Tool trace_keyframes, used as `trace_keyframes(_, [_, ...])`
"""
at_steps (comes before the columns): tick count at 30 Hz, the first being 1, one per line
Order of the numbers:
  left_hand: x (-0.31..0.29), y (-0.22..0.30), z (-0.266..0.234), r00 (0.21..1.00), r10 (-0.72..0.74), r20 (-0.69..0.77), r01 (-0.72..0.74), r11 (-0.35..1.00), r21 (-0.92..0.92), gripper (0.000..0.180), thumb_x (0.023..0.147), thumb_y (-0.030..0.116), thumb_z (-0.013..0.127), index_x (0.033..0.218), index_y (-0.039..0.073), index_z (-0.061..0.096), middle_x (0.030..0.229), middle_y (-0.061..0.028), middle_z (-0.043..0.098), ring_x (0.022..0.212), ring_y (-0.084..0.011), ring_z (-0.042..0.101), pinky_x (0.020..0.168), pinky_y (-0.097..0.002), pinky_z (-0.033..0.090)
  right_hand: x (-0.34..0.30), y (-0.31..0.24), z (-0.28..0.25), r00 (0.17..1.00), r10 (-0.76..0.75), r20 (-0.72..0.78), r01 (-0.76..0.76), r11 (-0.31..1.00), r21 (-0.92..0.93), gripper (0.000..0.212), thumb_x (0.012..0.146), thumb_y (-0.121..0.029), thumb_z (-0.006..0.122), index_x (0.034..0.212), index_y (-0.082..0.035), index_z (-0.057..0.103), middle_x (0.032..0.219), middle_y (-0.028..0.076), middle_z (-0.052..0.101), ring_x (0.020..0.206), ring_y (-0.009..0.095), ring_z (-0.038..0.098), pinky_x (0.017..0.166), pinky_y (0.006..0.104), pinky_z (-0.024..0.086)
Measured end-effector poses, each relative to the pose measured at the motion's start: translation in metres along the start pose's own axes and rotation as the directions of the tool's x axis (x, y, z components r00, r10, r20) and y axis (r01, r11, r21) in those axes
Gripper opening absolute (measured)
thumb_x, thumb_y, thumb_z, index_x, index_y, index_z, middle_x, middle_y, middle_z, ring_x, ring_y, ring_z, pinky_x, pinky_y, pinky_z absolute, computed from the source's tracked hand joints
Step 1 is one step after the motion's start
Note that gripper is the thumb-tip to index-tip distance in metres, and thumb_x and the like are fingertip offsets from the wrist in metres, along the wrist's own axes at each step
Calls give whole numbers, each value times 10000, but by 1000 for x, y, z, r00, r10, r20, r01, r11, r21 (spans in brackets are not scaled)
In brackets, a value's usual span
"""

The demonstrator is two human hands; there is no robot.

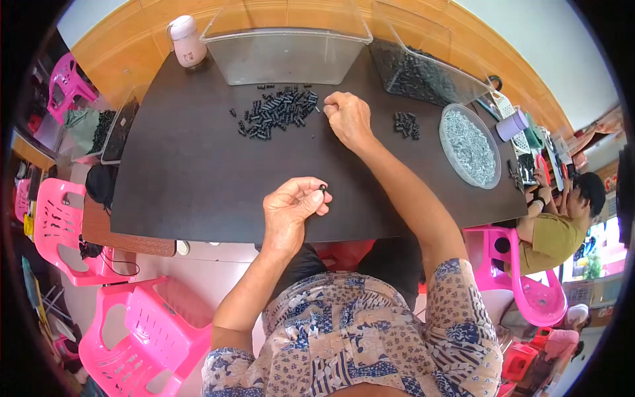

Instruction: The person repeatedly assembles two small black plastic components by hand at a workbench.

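Observation:
My left hand (291, 208) is closed near the table's front edge, pinching a small black plastic piece (323, 188) between thumb and forefinger. Farther out, my right hand (348, 120) is curled with its fingertips low over the table, at the right side of a heap of short black ribbed plastic pieces (281, 111). A tiny silvery sliver (317, 109) shows by those fingertips; whether they grip it I cannot tell. A smaller cluster of the black pieces (406, 126) lies right of this hand. Beyond it stands a round clear tub (442, 135) full of small silvery metal parts.
A clear plastic bin (284, 59) borders the dark table (192, 165) at the back, beside another bin (390, 83) holding black parts. A pink bottle (187, 43) and a lilac cup (512, 126) stand near the corners. Pink chairs (142, 331) surround; a person (555, 231) sits at right.

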State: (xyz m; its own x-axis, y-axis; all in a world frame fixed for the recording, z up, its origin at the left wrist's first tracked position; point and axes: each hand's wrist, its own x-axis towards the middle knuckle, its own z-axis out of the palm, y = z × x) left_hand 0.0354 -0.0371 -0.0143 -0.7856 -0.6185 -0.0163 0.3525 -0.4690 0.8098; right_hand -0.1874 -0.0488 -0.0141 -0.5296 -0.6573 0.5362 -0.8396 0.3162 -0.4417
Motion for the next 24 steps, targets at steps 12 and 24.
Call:
trace_keyframes(12, [-4,-2,1,999,30,25,-30,999,22,152,804,43,657,931,-34,628,824,-122,647,687,-155,602,643,-259,502,-3,24,-13,999,51,-10,-51,998,37,143,731,-104,604,822,-27,682,783,162,654,760,310,630,704,372,485])
trace_keyframes(24, [-6,1,3,999,35,-1,-35,998,44,153,809,36,649,942,-34,621,819,-127,644,681,-163,595,643,-270,493,2,13,-2,997,-13,-71,19,996,90,119,722,-87,588,784,-34,675,772,177,646,757,334,627,705,402,489])
